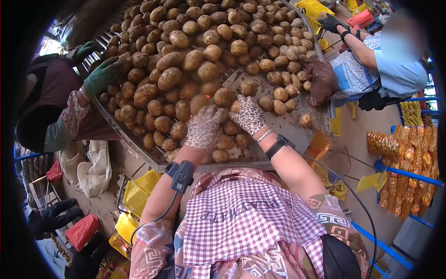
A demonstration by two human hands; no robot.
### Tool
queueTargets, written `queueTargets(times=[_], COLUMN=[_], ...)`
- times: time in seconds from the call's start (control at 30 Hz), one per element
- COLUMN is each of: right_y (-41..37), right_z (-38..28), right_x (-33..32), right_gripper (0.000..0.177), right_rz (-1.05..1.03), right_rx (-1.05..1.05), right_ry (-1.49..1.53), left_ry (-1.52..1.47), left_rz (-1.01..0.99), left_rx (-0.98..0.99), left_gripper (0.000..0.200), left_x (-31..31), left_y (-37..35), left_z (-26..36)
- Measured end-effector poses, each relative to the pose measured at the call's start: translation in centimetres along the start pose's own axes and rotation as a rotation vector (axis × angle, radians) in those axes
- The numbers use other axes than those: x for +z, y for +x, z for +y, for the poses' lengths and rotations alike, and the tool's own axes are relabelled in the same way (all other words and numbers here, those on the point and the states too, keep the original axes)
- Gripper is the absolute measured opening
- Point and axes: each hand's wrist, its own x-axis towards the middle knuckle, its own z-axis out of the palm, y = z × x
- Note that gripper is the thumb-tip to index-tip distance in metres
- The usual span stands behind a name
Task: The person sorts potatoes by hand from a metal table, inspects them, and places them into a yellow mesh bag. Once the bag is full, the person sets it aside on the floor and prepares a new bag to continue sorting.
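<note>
A big heap of soil-dusted potatoes (169, 78) covers much of a metal sorting table (283, 128). My left hand (204, 129), in a leopard-print glove, lies over potatoes near the front edge, fingers stretched forward and slightly blurred. To its right, my right hand (250, 116), in a matching glove, has thumb and fingers curved around a small potato (235, 106). A larger potato (224, 97) sits just beyond, between both hands. Another potato (248, 87) rests past my right fingertips. Potatoes under my left palm are partly hidden.
A co-worker's green-gloved hand (108, 74) touches the heap at left. Another person (395, 65) stands at right beside a brown cloth (320, 81). Yellow bags (139, 190) hang below the front edge. Filled orange net sacks (411, 162) are stacked at right. A cable (346, 179) runs from my right wrist.
</note>
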Motion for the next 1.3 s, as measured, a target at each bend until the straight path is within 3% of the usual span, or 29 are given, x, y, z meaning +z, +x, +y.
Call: queueTargets(times=[0.1,0.17,0.2,0.3,0.33,0.37,0.4,0.43,0.47,0.5,0.57,0.63,0.7,0.77,0.83,0.87,0.9,1.03,1.1,1.17,1.23,1.3], right_y=[0.4,0.5,0.8,3.2,4.3,4.1,3.7,3.3,3.6,3.9,4.5,4.7,4.4,4.3,4.1,3.8,3.4,3.1,2.9,3.1,3.5,4.2], right_z=[2.4,5.3,6.7,10.4,10.0,7.6,3.5,0.3,-1.0,-1.7,-3.3,-3.7,-3.4,-3.2,-2.0,-1.9,-1.9,-0.9,-2.0,-2.8,-3.4,-3.3], right_x=[0.0,-0.3,0.3,2.6,3.0,1.4,-2.7,-5.6,-6.1,-5.7,-5.3,-5.6,-5.4,-5.4,-3.7,-3.7,-3.4,-1.2,-1.4,-1.8,-1.9,-1.6], right_gripper=[0.062,0.054,0.054,0.041,0.045,0.045,0.052,0.058,0.080,0.080,0.082,0.086,0.090,0.095,0.097,0.098,0.098,0.095,0.100,0.100,0.099,0.099], right_rz=[0.063,-0.187,-0.196,-0.224,-0.008,-0.006,-0.022,-0.045,-0.147,-0.155,-0.247,-0.287,-0.258,-0.309,-0.128,-0.163,-0.170,-0.132,-0.138,-0.165,-0.231,-0.238], right_rx=[0.044,0.178,0.182,-0.109,-0.249,-0.241,-0.148,-0.063,-0.054,-0.071,-0.068,-0.058,-0.005,0.060,0.067,0.120,0.105,0.014,0.050,0.028,-0.016,-0.043], right_ry=[0.103,1.215,1.217,1.291,1.085,1.093,0.648,0.202,0.079,0.081,-0.036,-0.067,-0.022,0.025,0.224,0.257,0.242,0.076,-0.008,-0.024,-0.006,0.037], left_ry=[0.182,0.188,0.186,0.146,-0.271,-0.685,-0.681,-1.404,-2.131,-2.127,-1.478,-1.497,-2.512,-2.548,-2.584,-2.483,-2.380,-2.696,-2.743,-2.916,-2.903,-2.792], left_rz=[-0.174,-0.377,-0.385,-0.276,-0.182,-0.081,-0.091,-0.127,-0.132,-0.110,0.039,0.129,0.077,0.088,0.104,0.148,0.190,0.111,0.206,0.142,0.176,0.338], left_rx=[-0.013,-0.046,-0.053,-0.026,-0.147,-0.268,-0.275,-0.422,-0.554,-0.561,-0.420,-0.452,-0.703,-0.697,-0.697,-0.649,-0.605,-0.576,-0.551,-0.285,-0.281,-0.458], left_gripper=[0.050,0.052,0.052,0.049,0.047,0.045,0.045,0.048,0.052,0.052,0.055,0.055,0.056,0.055,0.054,0.051,0.049,0.043,0.043,0.049,0.054,0.057], left_x=[1.0,0.7,0.6,0.5,0.8,1.0,0.5,-0.4,-1.0,-0.4,2.1,1.9,-0.9,-1.0,-1.3,-1.9,-2.3,-1.2,-0.9,-2.0,-3.0,-4.8], left_y=[2.3,3.5,3.4,3.1,2.6,2.2,1.8,1.2,0.6,-0.1,-0.9,-1.0,-1.2,-1.7,-2.4,-2.8,-3.2,-5.8,-7.1,-8.8,-9.6,-10.5], left_z=[0.1,0.6,0.6,0.1,-0.7,-1.2,-1.2,-1.1,-1.2,-1.5,-2.0,-1.9,-0.9,-1.2,-1.3,-1.0,-0.9,-1.9,-2.2,-1.8,-1.6,-1.1])
